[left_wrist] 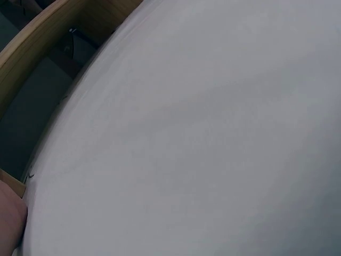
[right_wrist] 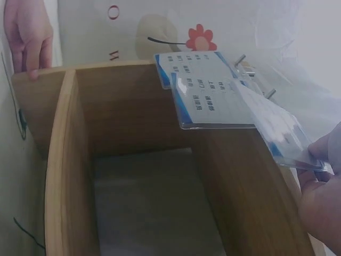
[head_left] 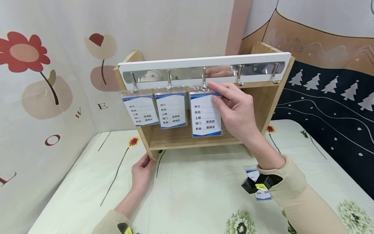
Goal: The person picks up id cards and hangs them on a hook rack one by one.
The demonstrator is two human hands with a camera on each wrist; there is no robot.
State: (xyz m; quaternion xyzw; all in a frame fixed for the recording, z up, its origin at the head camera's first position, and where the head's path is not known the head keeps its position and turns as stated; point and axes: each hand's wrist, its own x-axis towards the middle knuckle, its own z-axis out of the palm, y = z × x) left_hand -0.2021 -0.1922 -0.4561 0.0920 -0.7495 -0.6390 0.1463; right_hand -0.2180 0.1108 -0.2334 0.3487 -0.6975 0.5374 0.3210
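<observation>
Evidently, the third badge (head_left: 204, 118) is being handled at its upper right corner, where it is pinched between thumb and forefinger by the right grip (head_left: 238, 109). By that hold, the printed face is left facing outward and the clear slotted top is kept at the tip of the middle hook (head_left: 204, 76); whether the slot has passed over the tip cannot be told for certain. The fingers are presumably kept to one side so that the slot and the hook can both be seen.

To its left, the first badge (head_left: 141, 112) and the second badge (head_left: 171, 112) are hung side by side from their own hooks along the white rail (head_left: 187, 64), so both are borne without a hand. Two more hooks, the fourth (head_left: 239, 75) and the fifth (head_left: 274, 73), are set farther right.

Down at the front left foot of the wooden shelf (head_left: 172, 138), the wood is pinched by the left grip (head_left: 143, 169), probably so that the light frame is not tipped or slid while the rail is worked at. A loose badge (head_left: 263, 195) is laid face up on the cloth-covered counter (head_left: 187, 195), partly hidden beneath the right wrist camera (head_left: 270, 180).
</observation>
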